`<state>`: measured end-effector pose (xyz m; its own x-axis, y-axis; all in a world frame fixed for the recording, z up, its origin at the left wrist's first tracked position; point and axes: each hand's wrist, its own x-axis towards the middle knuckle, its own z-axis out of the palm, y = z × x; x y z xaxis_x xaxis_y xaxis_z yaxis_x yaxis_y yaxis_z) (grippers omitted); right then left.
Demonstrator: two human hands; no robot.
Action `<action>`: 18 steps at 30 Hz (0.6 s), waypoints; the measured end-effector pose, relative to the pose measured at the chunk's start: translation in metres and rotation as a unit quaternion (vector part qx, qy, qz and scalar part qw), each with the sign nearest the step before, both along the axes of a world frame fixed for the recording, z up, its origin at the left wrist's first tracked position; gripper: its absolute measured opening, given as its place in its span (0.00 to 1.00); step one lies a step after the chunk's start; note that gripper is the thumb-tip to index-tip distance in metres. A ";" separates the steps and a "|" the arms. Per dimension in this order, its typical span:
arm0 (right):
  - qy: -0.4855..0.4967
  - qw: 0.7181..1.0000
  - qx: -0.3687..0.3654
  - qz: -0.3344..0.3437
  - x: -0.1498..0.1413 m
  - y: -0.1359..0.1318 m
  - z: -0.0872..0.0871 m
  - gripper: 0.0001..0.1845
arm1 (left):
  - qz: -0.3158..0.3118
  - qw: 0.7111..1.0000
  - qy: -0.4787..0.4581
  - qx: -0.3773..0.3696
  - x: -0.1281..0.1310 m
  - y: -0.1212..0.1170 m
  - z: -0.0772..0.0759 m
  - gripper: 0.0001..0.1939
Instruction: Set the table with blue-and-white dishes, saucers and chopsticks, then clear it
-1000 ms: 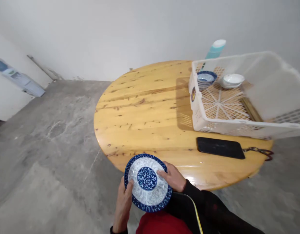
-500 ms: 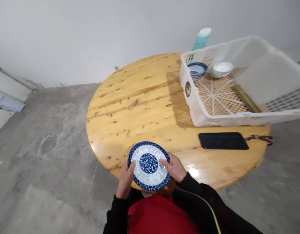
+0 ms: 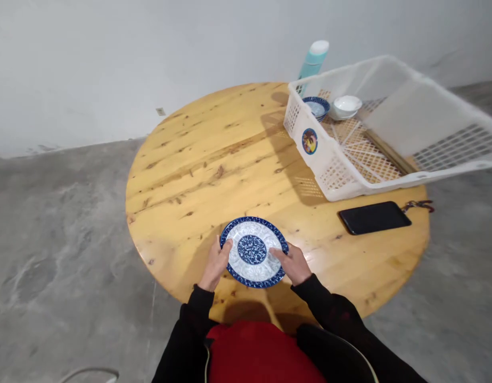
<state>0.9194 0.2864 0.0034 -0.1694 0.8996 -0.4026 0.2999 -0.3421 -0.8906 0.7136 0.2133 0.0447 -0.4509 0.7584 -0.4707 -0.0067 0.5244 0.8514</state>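
Note:
A round blue-and-white patterned plate (image 3: 246, 274) is held face up over the near edge of the wooden table. My left hand (image 3: 218, 260) grips its left rim, thumb on the upper face and fingers underneath. On the opposite side my right hand (image 3: 294, 263) pinches the right rim the same way. The fingers below the plate are hidden, and so is whether more than one plate is stacked there.
A white plastic crate (image 3: 342, 170) stands at the table's right, holding blue-rimmed bowls (image 3: 316, 108), white bowls (image 3: 345, 106) and a wooden strip (image 3: 384, 151). Behind it rises a turquoise bottle (image 3: 311, 63). A black phone (image 3: 374, 218) with a strap lies on the wooden table (image 3: 198, 175).
Both hands have moved the plate slightly forward, away from my body and farther over the table. The camera view has turned a little. The grip looks the same.

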 end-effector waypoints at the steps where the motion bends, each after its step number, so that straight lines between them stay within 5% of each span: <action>1: 0.009 1.000 -0.008 -0.019 -0.013 0.000 0.000 0.19 | -0.020 1.000 0.000 -0.001 -0.013 0.005 0.001 0.27; 9: 0.042 0.992 -0.031 -0.117 -0.102 0.031 -0.010 0.17 | -0.074 0.996 -0.023 0.049 -0.102 0.060 -0.012 0.23; 18: -0.047 0.991 0.024 -0.121 -0.159 0.102 -0.028 0.15 | -0.073 0.992 -0.008 0.103 -0.155 0.144 -0.039 0.14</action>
<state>0.7608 0.3887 -0.0242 0.0896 0.9282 -0.3612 0.2978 -0.3711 -0.8795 0.5585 0.3576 0.0060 -0.3231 0.8958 -0.3054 0.0420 0.3359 0.9410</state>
